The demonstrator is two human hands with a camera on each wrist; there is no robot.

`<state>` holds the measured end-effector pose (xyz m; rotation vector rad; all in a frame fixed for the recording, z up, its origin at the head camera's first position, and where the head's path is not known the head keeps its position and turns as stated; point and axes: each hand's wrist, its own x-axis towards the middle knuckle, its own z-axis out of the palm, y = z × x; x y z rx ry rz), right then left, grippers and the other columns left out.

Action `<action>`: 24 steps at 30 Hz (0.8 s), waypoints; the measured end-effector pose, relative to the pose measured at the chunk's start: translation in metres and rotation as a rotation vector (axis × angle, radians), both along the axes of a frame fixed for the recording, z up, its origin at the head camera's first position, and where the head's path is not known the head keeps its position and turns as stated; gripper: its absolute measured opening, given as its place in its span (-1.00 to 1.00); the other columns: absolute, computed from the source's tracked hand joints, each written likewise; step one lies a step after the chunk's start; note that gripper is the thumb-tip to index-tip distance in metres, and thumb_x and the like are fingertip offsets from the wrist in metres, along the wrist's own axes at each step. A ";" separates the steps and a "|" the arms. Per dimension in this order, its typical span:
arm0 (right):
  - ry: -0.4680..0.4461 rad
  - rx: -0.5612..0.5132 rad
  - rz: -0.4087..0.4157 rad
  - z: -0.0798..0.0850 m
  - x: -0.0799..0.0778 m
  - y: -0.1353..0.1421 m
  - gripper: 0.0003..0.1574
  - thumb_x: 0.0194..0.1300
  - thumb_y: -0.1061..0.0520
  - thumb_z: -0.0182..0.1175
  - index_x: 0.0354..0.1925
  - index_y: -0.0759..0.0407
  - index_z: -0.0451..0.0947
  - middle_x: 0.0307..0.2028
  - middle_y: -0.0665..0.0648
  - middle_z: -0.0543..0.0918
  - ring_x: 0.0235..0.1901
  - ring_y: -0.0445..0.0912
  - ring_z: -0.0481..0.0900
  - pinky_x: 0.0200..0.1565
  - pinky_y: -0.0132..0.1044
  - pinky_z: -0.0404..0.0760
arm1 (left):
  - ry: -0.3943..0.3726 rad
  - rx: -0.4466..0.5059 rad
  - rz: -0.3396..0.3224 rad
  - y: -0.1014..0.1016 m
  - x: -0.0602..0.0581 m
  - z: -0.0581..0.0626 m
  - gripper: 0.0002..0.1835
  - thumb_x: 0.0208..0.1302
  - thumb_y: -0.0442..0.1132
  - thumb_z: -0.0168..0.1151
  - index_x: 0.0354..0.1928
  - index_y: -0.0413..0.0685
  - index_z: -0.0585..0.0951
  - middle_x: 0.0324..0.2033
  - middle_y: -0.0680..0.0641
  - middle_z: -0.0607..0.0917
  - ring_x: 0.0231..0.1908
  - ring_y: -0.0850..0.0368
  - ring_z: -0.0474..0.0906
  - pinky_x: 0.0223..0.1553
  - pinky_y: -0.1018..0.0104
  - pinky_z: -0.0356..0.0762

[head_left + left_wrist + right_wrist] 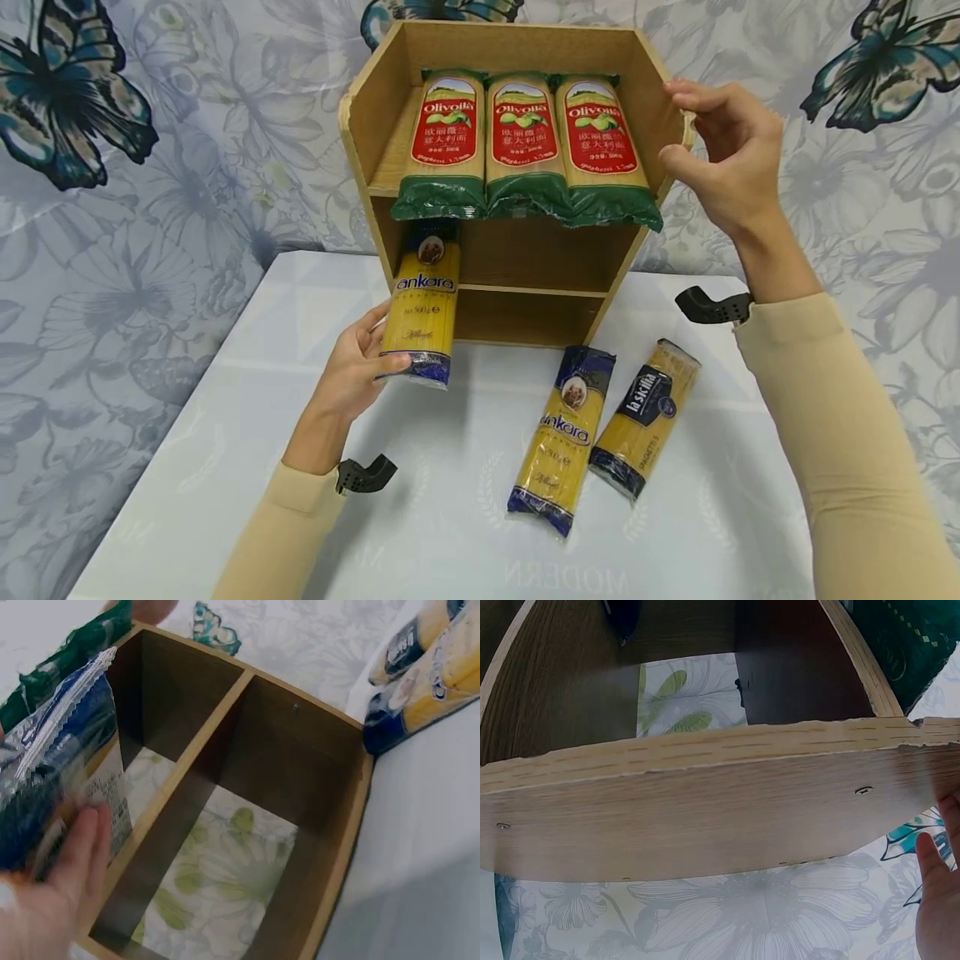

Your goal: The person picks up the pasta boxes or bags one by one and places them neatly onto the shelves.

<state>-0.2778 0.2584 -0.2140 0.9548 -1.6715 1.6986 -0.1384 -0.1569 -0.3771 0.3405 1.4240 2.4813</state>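
My left hand (352,367) grips the lower end of a yellow pack of Ankara spaghetti (423,308), thumb across its front. In the head view its dark blue top reaches into the middle level of a wooden shelf (525,317), at the left. The left wrist view shows the pack's blue end (67,742) beside a shelf divider. With thumb and fingertips my right hand (731,150) holds the shelf's right side panel near the top; only part of this hand (941,892) shows in the right wrist view.
Three red-labelled Olivoila spaghetti packs (522,137) lie side by side on the upper level, their green ends overhanging. Another Ankara pack (562,442) and a La Sicilia pack (645,417) lie on the white table (420,517) before the shelf. Patterned cloth (187,208) hangs behind.
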 end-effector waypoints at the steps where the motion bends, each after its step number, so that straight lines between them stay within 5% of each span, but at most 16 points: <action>1: -0.001 -0.001 -0.001 0.001 0.000 0.000 -0.54 -0.10 0.54 0.24 -0.10 0.58 0.58 0.02 0.40 0.68 0.19 0.18 0.55 0.30 -0.12 0.46 | 0.028 0.023 -0.029 -0.001 0.003 -0.001 0.15 0.12 -0.64 0.40 0.61 -0.16 -0.10 0.42 -0.23 0.33 0.23 -0.01 0.53 0.15 0.22 0.55; 4: -0.009 -0.005 -0.003 0.001 0.002 0.000 -0.54 -0.09 0.54 0.24 -0.10 0.58 0.58 0.02 0.40 0.67 0.19 0.17 0.55 0.29 -0.14 0.47 | 0.081 0.047 -0.088 -0.003 0.009 -0.004 0.31 0.03 -0.68 0.44 0.64 -0.07 -0.23 0.56 -0.21 0.07 0.37 -0.03 0.36 0.25 0.20 0.45; 7: -0.018 -0.014 0.004 0.002 0.003 -0.001 -0.54 -0.09 0.55 0.24 -0.10 0.57 0.58 0.02 0.40 0.67 0.19 0.18 0.54 0.30 -0.14 0.46 | 0.077 0.028 -0.075 -0.002 0.015 -0.005 0.37 -0.03 -0.74 0.41 0.64 0.00 -0.27 0.59 -0.17 0.00 0.40 -0.04 0.32 0.24 0.18 0.44; 15: -0.015 -0.019 0.010 0.003 0.003 -0.003 -0.54 -0.09 0.54 0.23 -0.10 0.57 0.58 0.02 0.41 0.66 0.18 0.18 0.55 0.29 -0.13 0.46 | 0.085 -0.076 0.070 0.008 0.025 -0.005 0.23 0.04 -0.81 0.27 0.63 -0.12 -0.21 0.56 -0.21 0.09 0.38 -0.03 0.37 0.20 0.21 0.48; 24: -0.015 -0.016 0.012 0.001 0.003 -0.003 -0.54 -0.08 0.55 0.23 -0.10 0.57 0.58 0.03 0.41 0.66 0.18 0.18 0.55 0.27 -0.15 0.48 | 0.074 -0.166 0.274 0.019 0.017 -0.006 0.05 0.07 -0.80 0.26 0.58 -0.30 0.02 0.42 -0.32 0.34 0.19 -0.01 0.58 0.07 0.22 0.60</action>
